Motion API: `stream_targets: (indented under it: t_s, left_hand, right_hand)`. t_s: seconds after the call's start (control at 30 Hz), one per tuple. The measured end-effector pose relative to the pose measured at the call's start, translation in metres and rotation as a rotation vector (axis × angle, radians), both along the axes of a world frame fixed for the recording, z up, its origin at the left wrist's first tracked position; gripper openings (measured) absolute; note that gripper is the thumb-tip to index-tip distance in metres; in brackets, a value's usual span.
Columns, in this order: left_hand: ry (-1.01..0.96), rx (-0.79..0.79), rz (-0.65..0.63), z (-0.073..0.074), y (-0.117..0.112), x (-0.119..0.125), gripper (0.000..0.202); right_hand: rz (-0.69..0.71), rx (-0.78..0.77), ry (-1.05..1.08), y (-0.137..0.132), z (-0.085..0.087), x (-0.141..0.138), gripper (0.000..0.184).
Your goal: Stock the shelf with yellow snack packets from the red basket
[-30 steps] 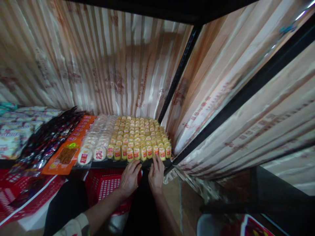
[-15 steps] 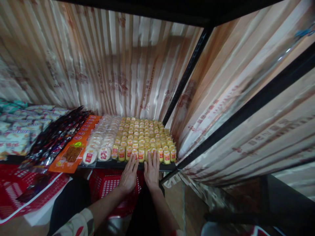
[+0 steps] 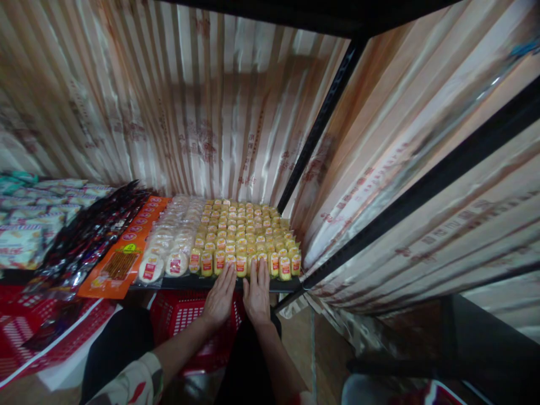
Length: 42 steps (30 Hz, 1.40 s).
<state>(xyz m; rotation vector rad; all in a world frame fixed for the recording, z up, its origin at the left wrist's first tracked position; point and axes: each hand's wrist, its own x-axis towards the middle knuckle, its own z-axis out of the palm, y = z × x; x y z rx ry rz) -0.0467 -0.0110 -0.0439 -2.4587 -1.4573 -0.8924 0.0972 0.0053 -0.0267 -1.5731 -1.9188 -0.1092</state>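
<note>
Touching yellow packets point(image 3: 242, 239) along the shelf's front edge point(image 3: 192, 282), left hand point(image 3: 218, 298) and right hand point(image 3: 257, 295) lie outstretched. A cut-off red basket point(image 3: 14, 326) holds blurred dark wrappers point(image 3: 54, 327).

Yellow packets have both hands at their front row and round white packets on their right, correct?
No, the head view shows the round white packets on the left of the yellow packets; left hand and right hand are at the front row.

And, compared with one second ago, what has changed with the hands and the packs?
The left hand has straightened its fingers forward to the front row of yellow packs. The right hand has shifted left along that row. No grip is visible. The white packs and orange packet stayed in place.
</note>
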Motion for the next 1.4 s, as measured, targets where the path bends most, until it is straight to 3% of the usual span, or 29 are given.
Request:
stream_targets:
  t_s: [0.4,0.67,0.9,1.13,1.4]
  left_hand:
    - [0.031,0.076,-0.024,0.004,-0.003,-0.005,0.073]
    - [0.120,0.018,-0.016,0.023,0.002,-0.001,0.076]
    - [0.143,0.043,0.011,0.029,0.013,0.006,0.059]
    - [0.152,0.048,-0.009,0.027,0.018,0.005,0.056]
    - [0.185,0.033,-0.032,0.034,0.018,0.002,0.053]
  right_hand:
    - [0.007,0.033,0.062,-0.007,0.004,-0.003,0.057]
    - [-0.023,0.034,0.113,-0.008,0.004,-0.002,0.054]
    - [-0.036,0.012,0.084,-0.007,0.003,-0.003,0.053]
    - [-0.033,-0.012,0.096,-0.006,0.002,-0.003,0.053]
    - [-0.032,-0.023,0.108,-0.006,0.001,-0.002,0.055]
